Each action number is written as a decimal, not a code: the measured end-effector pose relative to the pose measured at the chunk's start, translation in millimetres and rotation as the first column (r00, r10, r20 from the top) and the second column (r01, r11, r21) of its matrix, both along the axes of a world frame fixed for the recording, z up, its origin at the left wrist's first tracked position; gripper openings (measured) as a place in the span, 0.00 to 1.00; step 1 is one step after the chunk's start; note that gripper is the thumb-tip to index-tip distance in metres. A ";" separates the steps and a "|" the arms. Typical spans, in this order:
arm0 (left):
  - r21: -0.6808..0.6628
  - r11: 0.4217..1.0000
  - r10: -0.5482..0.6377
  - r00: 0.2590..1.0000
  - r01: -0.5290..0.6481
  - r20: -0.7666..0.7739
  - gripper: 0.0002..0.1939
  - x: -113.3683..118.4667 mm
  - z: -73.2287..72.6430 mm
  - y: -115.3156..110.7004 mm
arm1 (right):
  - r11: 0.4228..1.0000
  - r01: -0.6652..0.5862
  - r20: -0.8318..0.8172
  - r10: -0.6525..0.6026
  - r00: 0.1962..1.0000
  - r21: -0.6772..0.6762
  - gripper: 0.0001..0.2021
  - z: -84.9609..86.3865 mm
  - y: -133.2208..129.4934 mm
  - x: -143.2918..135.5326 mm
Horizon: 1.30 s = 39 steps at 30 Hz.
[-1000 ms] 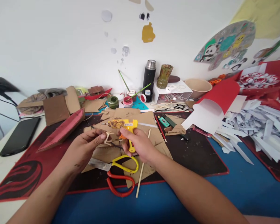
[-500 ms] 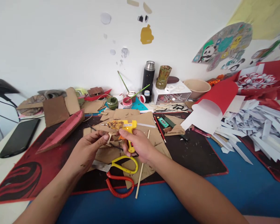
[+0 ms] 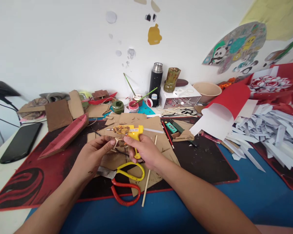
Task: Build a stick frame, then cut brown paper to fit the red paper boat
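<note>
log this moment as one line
left hand: pinches small stick piece | right hand: grips yellow glue gun | near: scissors, loose stick, cardboard

Looks bright and soft up on the white wall (image 3: 63,45), but dimmer down on the blue table (image 3: 166,211). Shows only faint, fuzzy shadows. Has a little shine on the flask (image 3: 155,79) top. Gets stretched near the sides. Looks a bit blurry at the tiny sticks (image 3: 116,143).
</note>
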<state>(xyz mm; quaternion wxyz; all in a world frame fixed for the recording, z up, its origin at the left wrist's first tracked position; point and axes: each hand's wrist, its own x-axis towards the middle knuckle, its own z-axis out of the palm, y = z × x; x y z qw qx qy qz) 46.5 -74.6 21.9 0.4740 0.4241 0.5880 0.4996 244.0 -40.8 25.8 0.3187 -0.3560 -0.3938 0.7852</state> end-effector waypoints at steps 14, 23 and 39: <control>0.017 1.000 -0.017 0.993 0.019 -0.119 0.30 5.1 2.7 -0.9 | 1.000 0.007 0.018 -0.007 1.000 0.006 0.17 -1.3 0.4 -1.3; 0.016 0.999 -0.036 0.989 0.039 -0.140 0.29 6.3 3.1 -1.4 | 1.000 0.004 0.034 -0.004 0.999 0.017 0.19 -5.0 1.1 -2.3; 0.010 0.999 -0.047 0.996 0.048 -0.079 0.24 4.6 -7.3 -3.2 | 0.998 0.022 0.046 -0.025 0.999 0.067 0.23 -12.2 2.9 -5.0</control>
